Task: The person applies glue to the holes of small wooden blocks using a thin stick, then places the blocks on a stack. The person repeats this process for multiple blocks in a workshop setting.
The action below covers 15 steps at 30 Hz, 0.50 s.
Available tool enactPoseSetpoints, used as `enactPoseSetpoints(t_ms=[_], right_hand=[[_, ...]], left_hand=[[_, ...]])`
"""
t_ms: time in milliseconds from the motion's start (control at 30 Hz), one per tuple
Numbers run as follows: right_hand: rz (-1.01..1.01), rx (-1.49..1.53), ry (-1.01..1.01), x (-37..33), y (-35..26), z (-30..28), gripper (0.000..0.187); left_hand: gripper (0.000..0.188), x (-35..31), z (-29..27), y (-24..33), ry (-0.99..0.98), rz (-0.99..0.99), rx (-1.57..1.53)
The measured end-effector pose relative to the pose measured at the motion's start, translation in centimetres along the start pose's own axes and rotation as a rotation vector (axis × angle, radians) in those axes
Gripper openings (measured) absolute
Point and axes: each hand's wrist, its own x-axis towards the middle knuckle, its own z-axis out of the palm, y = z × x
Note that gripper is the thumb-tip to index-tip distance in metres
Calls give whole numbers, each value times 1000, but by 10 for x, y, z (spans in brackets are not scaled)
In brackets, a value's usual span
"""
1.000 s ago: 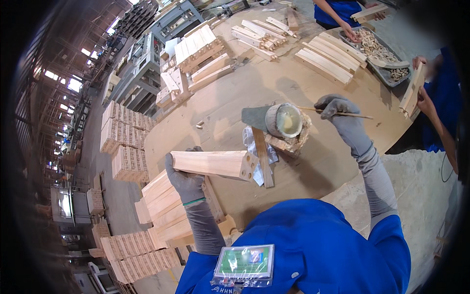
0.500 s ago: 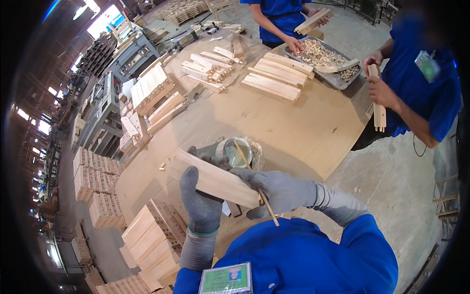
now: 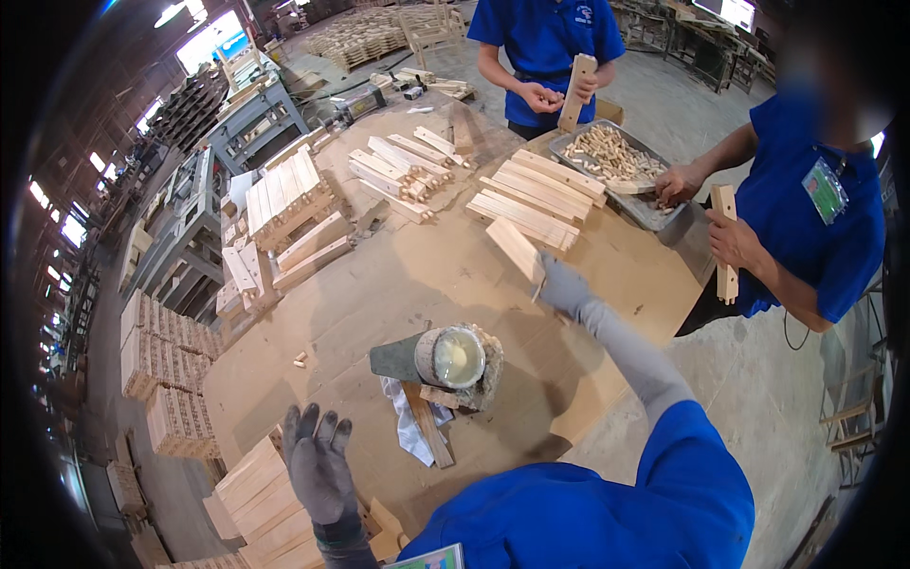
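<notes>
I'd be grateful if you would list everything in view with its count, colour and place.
Cardboard-covered table: one, brown, centre
Round pot of pale liquid: one, grey, mid-table
Flat tapered slab: one, dark grey, left of pot
Flat wooden strip: one, brown, near side of pot
Crumpled sheet: one, white, partly under strip
Loose wooden dowels: two, pale, left of pot
Rectangular tray: one, grey, far right
Short wooden dowels: many, pale, in tray
Long wooden pieces: many, pale, table's far side
Wooden stacks: several, pale, left
Co-workers: two, blue-shirted, far side and right
Rectangular wooden block: one, pale, in right hand
Left gloved hand: one, grey, lower left
Right gloved hand: one, grey, right of centre
</notes>
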Motion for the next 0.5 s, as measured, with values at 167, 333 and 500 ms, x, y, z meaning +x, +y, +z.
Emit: enactPoseSetpoints(t_ms=[167,333,500], right_hand=[[-157,-373,162,102,9,-28,63],[-294,-143,328,108,-25,-18,45],[-548,346,437,32,-52,-31,39]], left_hand=[[47,-7,-21,14,115,48,29],[48,-28,-53,27,159,89,-18],[40,-51,-70,65,413,342,283]])
